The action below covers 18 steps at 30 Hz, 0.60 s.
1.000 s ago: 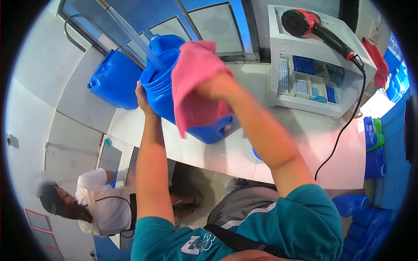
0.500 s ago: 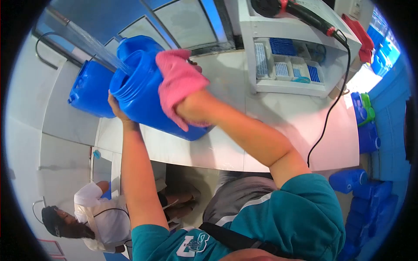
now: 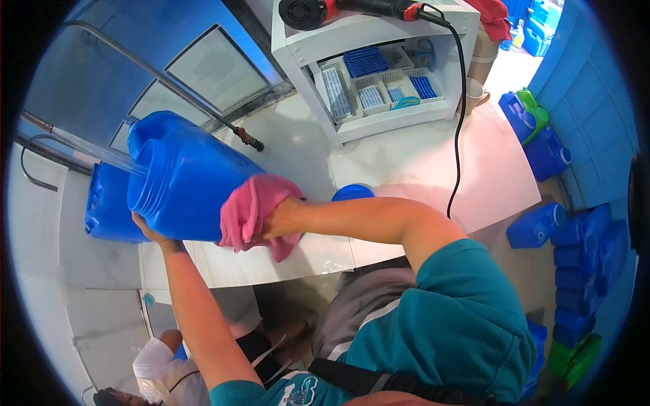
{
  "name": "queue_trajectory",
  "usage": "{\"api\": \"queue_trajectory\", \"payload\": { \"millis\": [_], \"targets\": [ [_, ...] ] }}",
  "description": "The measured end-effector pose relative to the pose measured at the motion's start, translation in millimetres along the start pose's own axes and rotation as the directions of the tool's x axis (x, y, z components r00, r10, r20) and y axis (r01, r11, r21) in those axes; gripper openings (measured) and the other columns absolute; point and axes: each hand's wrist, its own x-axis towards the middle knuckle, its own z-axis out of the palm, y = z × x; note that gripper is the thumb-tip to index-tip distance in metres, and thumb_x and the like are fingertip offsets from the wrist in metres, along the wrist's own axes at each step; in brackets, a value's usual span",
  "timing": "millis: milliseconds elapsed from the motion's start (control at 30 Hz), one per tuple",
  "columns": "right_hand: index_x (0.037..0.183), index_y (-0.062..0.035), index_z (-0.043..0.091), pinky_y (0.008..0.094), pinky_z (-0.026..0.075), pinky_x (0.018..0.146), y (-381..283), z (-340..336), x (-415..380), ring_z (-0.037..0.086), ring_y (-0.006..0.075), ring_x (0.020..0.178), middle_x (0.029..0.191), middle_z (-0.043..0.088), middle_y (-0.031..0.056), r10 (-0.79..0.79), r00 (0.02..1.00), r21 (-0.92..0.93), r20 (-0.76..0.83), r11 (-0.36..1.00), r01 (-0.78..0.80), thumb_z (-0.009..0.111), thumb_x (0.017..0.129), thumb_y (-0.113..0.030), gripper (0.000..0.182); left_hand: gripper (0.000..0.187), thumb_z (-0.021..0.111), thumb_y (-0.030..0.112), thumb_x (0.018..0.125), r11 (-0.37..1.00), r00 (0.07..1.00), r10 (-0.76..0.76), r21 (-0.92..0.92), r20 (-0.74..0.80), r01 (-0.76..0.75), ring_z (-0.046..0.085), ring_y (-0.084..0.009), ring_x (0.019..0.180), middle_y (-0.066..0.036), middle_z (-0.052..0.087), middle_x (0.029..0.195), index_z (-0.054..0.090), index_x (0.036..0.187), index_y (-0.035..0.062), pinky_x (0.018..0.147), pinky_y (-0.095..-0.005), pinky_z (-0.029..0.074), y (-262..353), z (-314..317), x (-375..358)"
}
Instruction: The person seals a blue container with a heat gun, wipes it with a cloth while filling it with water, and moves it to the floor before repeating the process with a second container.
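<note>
While my left hand [image 3: 149, 230], closure hidden, braces the jug [image 3: 203, 179], my right hand [image 3: 283, 218], clamped on the cloth [image 3: 245, 211], should press evenly.

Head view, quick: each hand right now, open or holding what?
Left hand: against the blue jug below its mouth; fingers partly hidden, grip cannot be told.
Right hand: holding the pink cloth against the jug.

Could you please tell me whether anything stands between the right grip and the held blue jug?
Yes, the pink cloth: bunched in the right grip, it lies at the end of the blue jug away from its open mouth.
</note>
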Motion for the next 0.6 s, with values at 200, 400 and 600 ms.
{"api": "queue_trajectory", "payload": {
  "millis": [200, 400, 600],
  "targets": [
    [0.12, -0.0085, 0.065, 0.0443, 0.05, 0.095, -63.8, -56.6, 15.3, 0.064, 0.0287, 0.112, 0.117, 0.069, 0.0145, -0.571, 0.402, -0.325, -0.716, 0.782, 0.533, 0.06, 0.098, -0.034, 0.034, 0.051, 0.036, 0.04, 0.104, 0.989, 0.993, -0.107, -0.1, 0.059, 0.112, 0.064, -0.0303, 0.112, -0.017, 0.065, 0.124, 0.057, 0.131, 0.0008, 0.099, -0.0447, 0.053, 5.5, 13.1, -6.0],
    [0.127, -0.0078, 0.057, 0.0336, 0.05, 0.092, -49.4, -97.8, 61.1, 0.059, 0.0151, 0.108, 0.116, 0.062, 0.0033, -0.103, 0.777, 0.623, -0.621, 0.536, 0.57, 0.049, 0.102, -0.052, 0.051, 0.052, 0.036, 0.043, 0.104, 0.987, 0.996, -0.067, -0.145, 0.057, 0.075, 0.065, -0.028, 0.109, -0.013, 0.067, 0.12, 0.062, 0.124, 0.0021, 0.097, -0.0416, 0.052, 6.5, 20.6, -9.0],
    [0.121, -0.0132, 0.061, 0.0377, 0.053, 0.067, -70.3, -76.0, -9.6, 0.062, 0.016, 0.101, 0.107, 0.061, 0.0035, -0.063, 0.854, -0.815, -0.517, 0.341, -0.469, 0.056, 0.096, -0.032, 0.032, 0.049, 0.038, 0.043, 0.105, 0.993, 0.999, 0.008, -0.119, 0.051, -0.002, 0.066, -0.0248, 0.105, -0.013, 0.068, 0.116, 0.062, 0.123, 0.0034, 0.095, -0.0393, 0.054, 2.5, 18.1, -9.2]
  ]
}}
